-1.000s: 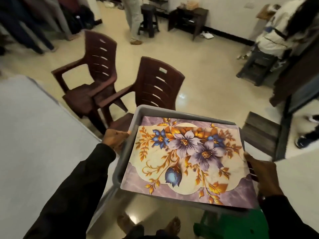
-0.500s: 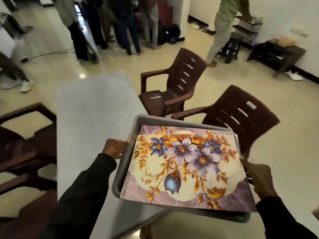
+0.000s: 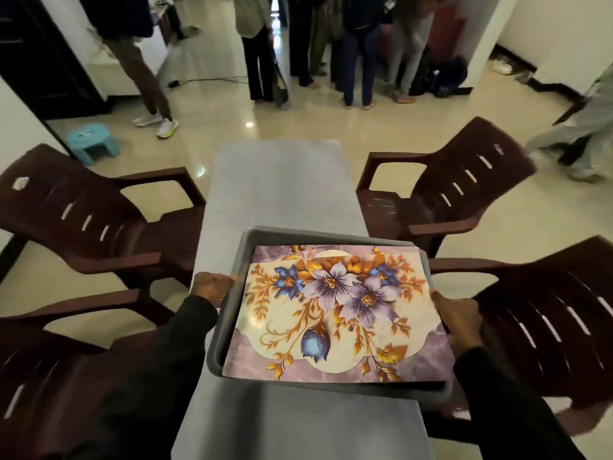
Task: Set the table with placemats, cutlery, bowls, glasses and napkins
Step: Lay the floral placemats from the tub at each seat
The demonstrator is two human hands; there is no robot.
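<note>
I hold a grey tray level over the near half of a long grey table. A floral placemat, purple and cream with blue and lilac flowers, lies on top and hides whatever else the tray carries. My left hand grips the tray's left rim. My right hand grips the right rim. Both sleeves are dark.
Dark brown plastic chairs flank the table: two on the left and two on the right. Several people stand beyond the far end. A small blue stool sits on the glossy floor at far left.
My view has swung left and now looks straight along the table. The tray, still in both hands, has come from beside the table to over its near half.
</note>
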